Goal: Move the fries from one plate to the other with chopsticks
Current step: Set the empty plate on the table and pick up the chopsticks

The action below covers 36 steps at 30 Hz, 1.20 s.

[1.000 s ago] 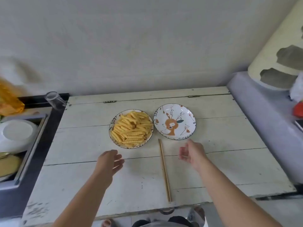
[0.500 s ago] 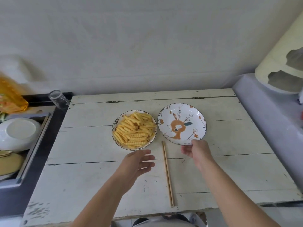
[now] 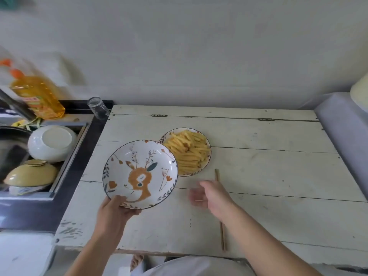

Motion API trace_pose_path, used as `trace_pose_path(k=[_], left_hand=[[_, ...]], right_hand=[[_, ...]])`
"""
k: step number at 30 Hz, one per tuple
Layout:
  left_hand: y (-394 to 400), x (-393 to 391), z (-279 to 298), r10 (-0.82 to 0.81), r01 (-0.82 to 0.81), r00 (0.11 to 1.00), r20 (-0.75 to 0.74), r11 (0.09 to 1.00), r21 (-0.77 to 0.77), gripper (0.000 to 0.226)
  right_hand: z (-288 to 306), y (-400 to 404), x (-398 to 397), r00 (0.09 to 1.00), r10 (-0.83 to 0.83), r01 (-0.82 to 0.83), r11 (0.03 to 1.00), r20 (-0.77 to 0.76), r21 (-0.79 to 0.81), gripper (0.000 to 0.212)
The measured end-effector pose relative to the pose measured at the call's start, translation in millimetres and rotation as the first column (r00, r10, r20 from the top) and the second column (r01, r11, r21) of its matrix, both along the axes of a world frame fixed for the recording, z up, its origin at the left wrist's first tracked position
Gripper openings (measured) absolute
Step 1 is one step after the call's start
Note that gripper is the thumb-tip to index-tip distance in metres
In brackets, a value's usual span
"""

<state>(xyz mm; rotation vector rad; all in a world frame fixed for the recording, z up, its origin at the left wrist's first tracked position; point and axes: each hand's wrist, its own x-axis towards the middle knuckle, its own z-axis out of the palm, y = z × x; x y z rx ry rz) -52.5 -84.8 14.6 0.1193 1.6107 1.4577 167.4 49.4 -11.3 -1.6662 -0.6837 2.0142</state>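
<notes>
Chopsticks (image 3: 221, 234) lie flat on the table (image 3: 268, 176), long axis running near edge to far edge, tips pointing toward the far edge w/ a slight lean left; the mid section is hidden under the right forearm. Far end sits just right of the fries plate (image 3: 207, 156), near end close to the table's near edge.

Change vs half a sec ago: the deer plate (image 3: 139, 174) was resting on the table right of the fries w/ the right hand at its rim. Now it's lifted, tilted up toward the camera, on the left side, overlapping the fries plate's left rim in view. Left hand (image 3: 114, 213) has it, thumb over the near rim, fingers underneath. Right hand (image 3: 211, 196) has let go: loosely open, fingers half curled, holding nothing, hovering over the chopsticks.

Fries (image 3: 188, 152): yellow, crinkle-cut, piled and filling their plate, which sits on the table near its middle. Deer plate is white w/ an orange deer and leaf sprigs, dark rim line, nothing in it. Chopsticks are thin, plain brown wood, the pair lying together.
</notes>
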Motion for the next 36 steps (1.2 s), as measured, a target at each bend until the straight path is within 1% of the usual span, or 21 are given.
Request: trace_pose_path(k=[3, 5, 7, 13, 17, 19, 20, 21, 22, 23, 24, 25, 26, 27, 28, 30, 33, 36], left_hand=[[-21, -20, -11, 0.062, -0.062, 0.998, -0.003, 0.997, -0.051, 0.026], [-32, -25, -15, 0.064, -0.064, 0.998, -0.005, 0.994, -0.084, 0.025], [-39, -26, -21, 0.048, -0.048, 0.999, 0.0, 0.992, -0.114, 0.023], [-35, -11, -34, -0.066, 0.073, 0.997, 0.041, 0.979, -0.189, 0.024], [-18, 7, -35, -0.139, 0.15, 0.988, 0.071, 0.971, -0.186, 0.025], [-7, 13, -35, -0.188, 0.2, 0.979, 0.082, 0.961, -0.19, 0.026], [-3, 14, -36, -0.212, 0.225, 0.973, 0.087, 0.955, -0.192, 0.027], [1, 16, -36, -0.232, 0.246, 0.968, 0.09, 0.949, -0.198, 0.026], [5, 16, -36, -0.25, 0.263, 0.964, 0.088, 0.942, -0.209, 0.026], [7, 16, -36, -0.265, 0.277, 0.961, 0.083, 0.934, -0.224, 0.026], [9, 16, -35, -0.282, 0.291, 0.957, 0.073, 0.926, -0.242, 0.025], [9, 16, -34, -0.298, 0.304, 0.953, 0.062, 0.917, -0.259, 0.024], [9, 16, -33, -0.313, 0.315, 0.948, 0.051, 0.908, -0.277, 0.023], [9, 16, -32, -0.331, 0.327, 0.943, 0.038, 0.896, -0.299, 0.021], [8, 16, -32, -0.352, 0.34, 0.936, 0.024, 0.882, -0.327, 0.02], [7, 15, -31, -0.396, 0.369, 0.918, 0.005, 0.851, -0.373, 0.018], [8, 16, -30, -0.431, 0.391, 0.902, -0.002, 0.821, -0.416, 0.017], [9, 18, -32, -0.445, 0.402, 0.896, 0.006, 0.804, -0.438, 0.017]], right_hand=[[-14, 33, -19, 1.0, 0.008, -0.008, 1.0, 0.006, 0.014, 0.026], [-15, 45, -29, 1.0, 0.009, -0.01, 0.999, 0.025, 0.05, 0.025], [-17, 52, -32, 0.997, -0.024, 0.019, 0.997, 0.069, 0.076, 0.029], [-20, 77, -8, 0.985, -0.11, 0.098, 0.991, 0.133, 0.092, 0.029], [-14, 92, 20, 0.987, -0.124, 0.114, 0.989, 0.101, 0.097, 0.019], [-12, 91, 34, 0.983, -0.16, 0.149, 0.982, 0.087, 0.113, 0.018], [-11, 87, 40, 0.978, -0.169, 0.154, 0.98, 0.119, 0.127, 0.02], [-10, 78, 48, 0.964, -0.15, 0.112, 0.978, 0.219, 0.176, 0.023], [-8, 65, 54, 0.913, -0.083, -0.021, 0.968, 0.4, 0.25, 0.026], [-7, 49, 60, 0.79, 0.012, -0.235, 0.929, 0.613, 0.285, 0.028], [-6, 30, 63, 0.623, 0.102, -0.449, 0.858, 0.775, 0.248, 0.029], [-6, 11, 62, 0.459, 0.179, -0.611, 0.775, 0.87, 0.163, 0.031], [-7, -6, 59, 0.345, 0.233, -0.705, 0.704, 0.909, 0.087, 0.03], [-11, -18, 54, 0.281, 0.248, -0.753, 0.656, 0.927, 0.052, 0.029], [-15, -27, 50, 0.245, 0.241, -0.778, 0.627, 0.939, 0.041, 0.027], [-19, -36, 48, 0.201, 0.197, -0.797, 0.602, 0.96, 0.043, 0.025], [-20, -40, 59, 0.123, 0.158, -0.798, 0.602, 0.98, 0.003, 0.031], [-19, -48, 67, 0.086, 0.176, -0.8, 0.599, 0.981, -0.038, 0.04]])
